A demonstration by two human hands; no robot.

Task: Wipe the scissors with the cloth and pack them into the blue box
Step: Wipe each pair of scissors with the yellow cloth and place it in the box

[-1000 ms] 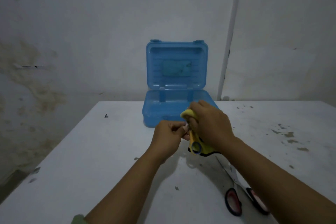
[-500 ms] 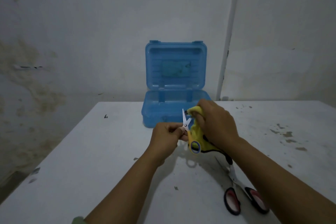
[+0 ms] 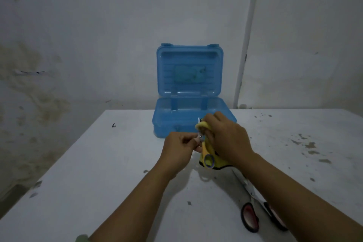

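A small pair of yellow-handled scissors [image 3: 207, 158] is held upright in front of the open blue box [image 3: 189, 112]. My left hand [image 3: 178, 149] pinches the scissors near the pivot. My right hand [image 3: 227, 139] grips a yellow cloth [image 3: 202, 125] wrapped over the blades; only a thin blade tip shows above it. The cloth's lower part hangs beside the handle loop. A larger pair of scissors with red-and-black handles [image 3: 250, 219] lies on the table at the near right, partly hidden under my right forearm.
The white table [image 3: 98, 173] carries scattered dark specks and stains, mostly on the right. The box stands at the table's far edge with its lid upright against the stained wall. A white pipe [image 3: 245, 45] runs up the wall behind the box.
My right hand has slid the cloth up the blades again, so less blade shows than half a second ago. My left hand and the red-handled scissors have stayed put.
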